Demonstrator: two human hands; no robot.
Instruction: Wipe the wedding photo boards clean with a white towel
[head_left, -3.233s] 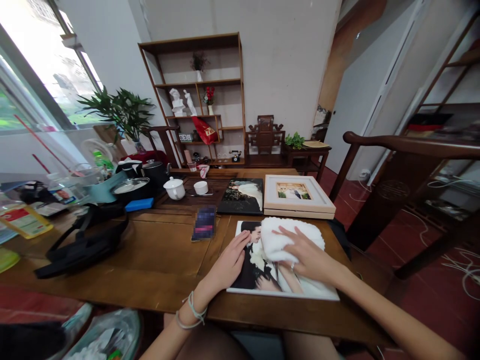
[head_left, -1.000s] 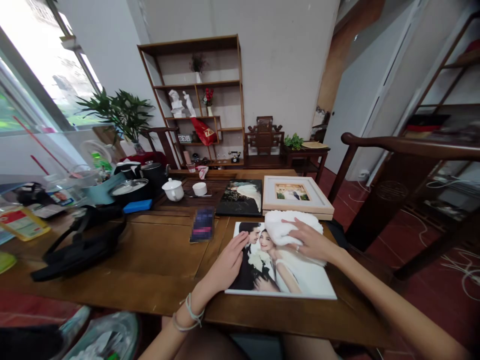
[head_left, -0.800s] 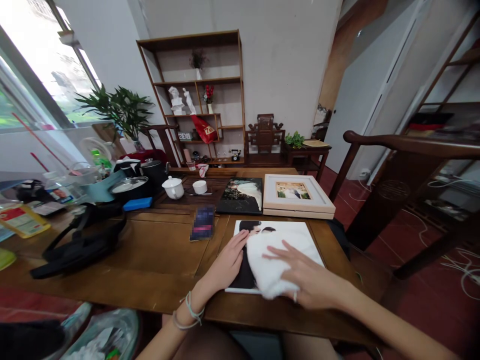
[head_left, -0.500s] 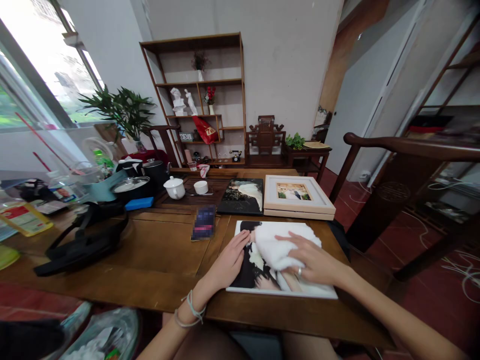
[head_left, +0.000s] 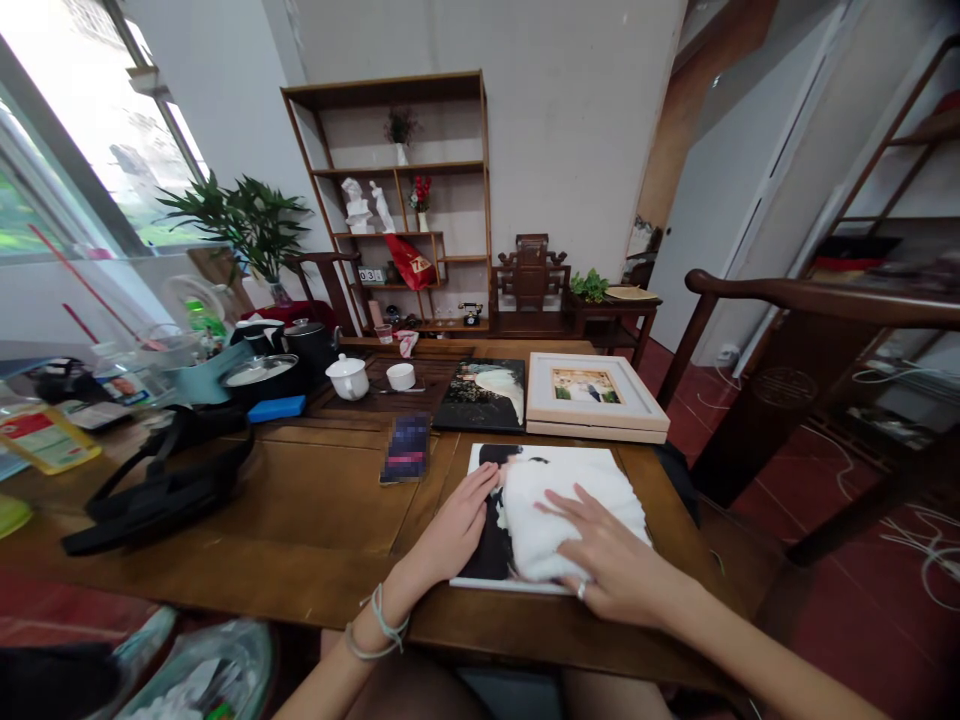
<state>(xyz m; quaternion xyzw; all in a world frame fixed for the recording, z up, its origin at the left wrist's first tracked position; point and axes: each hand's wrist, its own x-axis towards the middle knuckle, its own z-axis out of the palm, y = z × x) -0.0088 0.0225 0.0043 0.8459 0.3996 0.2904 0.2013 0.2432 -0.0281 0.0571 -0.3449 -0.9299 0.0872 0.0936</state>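
Note:
A large wedding photo print (head_left: pixel 487 540) lies flat near the front edge of the wooden table (head_left: pixel 315 510). My left hand (head_left: pixel 454 530) lies flat and open on the print's left edge, holding it down. My right hand (head_left: pixel 611 560) presses a white cloth (head_left: pixel 544 515) onto the lower middle of the print, fingers spread over the cloth. The cloth hides most of the picture.
Behind the print lie a dark photo print (head_left: pixel 484 393) and a cream framed photo (head_left: pixel 592 395). A phone (head_left: pixel 407 448) lies left of the print. A black bag (head_left: pixel 161 480), pots, a teapot (head_left: pixel 349 378) and cup crowd the left. A dark wooden chair (head_left: pixel 787 340) stands at right.
My right hand has slid the cloth back and forth over the print, last from the upper right down toward the near edge. My left hand has stayed in place.

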